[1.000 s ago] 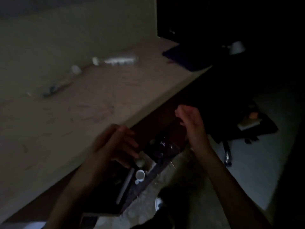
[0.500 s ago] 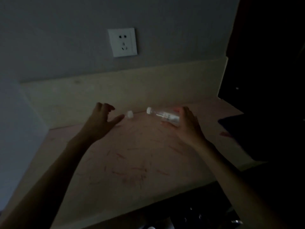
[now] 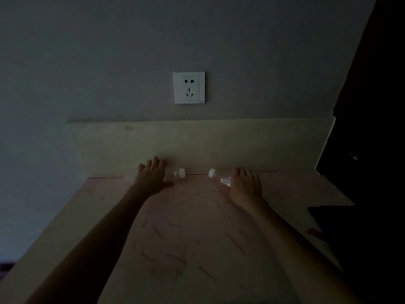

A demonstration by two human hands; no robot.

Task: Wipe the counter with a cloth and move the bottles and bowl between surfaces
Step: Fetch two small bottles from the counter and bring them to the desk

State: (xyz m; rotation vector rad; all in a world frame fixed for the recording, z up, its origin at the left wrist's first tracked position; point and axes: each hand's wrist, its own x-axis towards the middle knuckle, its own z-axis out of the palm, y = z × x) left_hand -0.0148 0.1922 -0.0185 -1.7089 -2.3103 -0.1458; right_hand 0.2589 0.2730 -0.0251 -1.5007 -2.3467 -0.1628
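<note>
Two clear plastic bottles with white caps lie on their sides at the back of the pale, red-streaked counter (image 3: 197,229), caps facing each other. My left hand (image 3: 151,177) lies over the left bottle (image 3: 178,173) with fingers spread and thumb out; only the bottle's cap end shows. My right hand (image 3: 245,183) is curled over the body of the right bottle (image 3: 220,177), whose neck and cap stick out to the left. No cloth or bowl is in view. The scene is very dim.
A low backsplash (image 3: 197,145) runs behind the bottles, with a white wall socket (image 3: 189,87) above it. A dark flat object (image 3: 341,227) covers the counter's right end, with a small red item (image 3: 314,231) beside it. A dark cabinet stands at the right.
My view swung up from the low shelf to the counter. Both hands reached forward to the back wall; the left now covers the left bottle, and the right stays on the right bottle.
</note>
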